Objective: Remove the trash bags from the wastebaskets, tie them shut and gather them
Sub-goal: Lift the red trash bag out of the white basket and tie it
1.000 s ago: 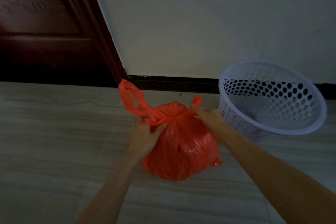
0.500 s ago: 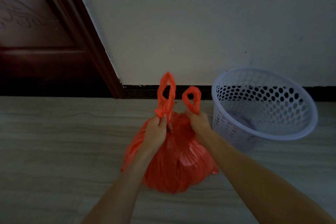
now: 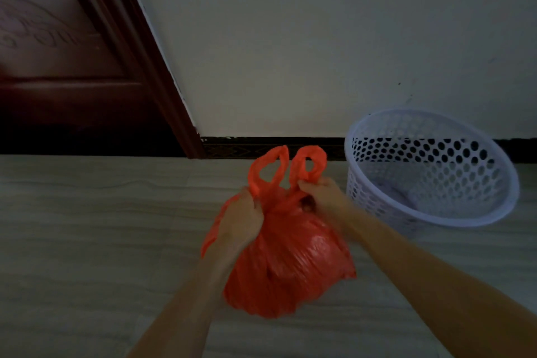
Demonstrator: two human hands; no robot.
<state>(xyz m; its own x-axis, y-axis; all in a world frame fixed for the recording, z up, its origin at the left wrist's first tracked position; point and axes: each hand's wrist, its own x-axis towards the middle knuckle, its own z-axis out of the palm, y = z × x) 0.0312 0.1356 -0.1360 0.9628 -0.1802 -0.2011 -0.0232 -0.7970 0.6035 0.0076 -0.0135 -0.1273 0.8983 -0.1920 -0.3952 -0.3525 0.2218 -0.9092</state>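
A full orange trash bag (image 3: 290,264) sits on the floor in front of me. Its two handle loops stand upright side by side above my hands. My left hand (image 3: 242,218) grips the base of the left loop. My right hand (image 3: 322,197) pinches the base of the right loop, close to the bag's gathered neck. To the right, tilted toward me, stands a pale perforated wastebasket (image 3: 430,171); something pale lies at its bottom, too dim to identify.
A dark wooden door and its frame (image 3: 87,61) fill the upper left. A white wall with a dark baseboard (image 3: 261,147) runs behind the bag. The floor (image 3: 87,241) is light wood-grain.
Both handle loops went from spread out sideways to standing upright together. My hands have moved closer together at the bag's neck, and the view has shifted left.
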